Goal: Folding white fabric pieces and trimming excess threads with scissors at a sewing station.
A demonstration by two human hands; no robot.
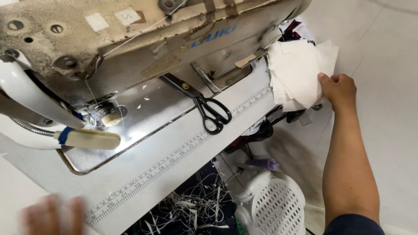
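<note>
The right hand (338, 89) is out at full reach, thumb on top and fingers curled under the edge of the stack of white fabric pieces (299, 72), pinching the topmost layers. The stack sits at the far right end of the sewing table (183, 161), just beside the machine's end, so pieces peel off within arm's range. The left hand (52, 215) is a blur at the near table edge; I cannot tell how open it is or whether it holds anything. Black-handled scissors (204, 106) lie on the table, blades pointing under the sewing machine (130, 39). A printed measuring strip (174, 153) runs along the table. Below, a white perforated basket (276, 204) and thread scraps (191, 209) crowd the floor.
</note>
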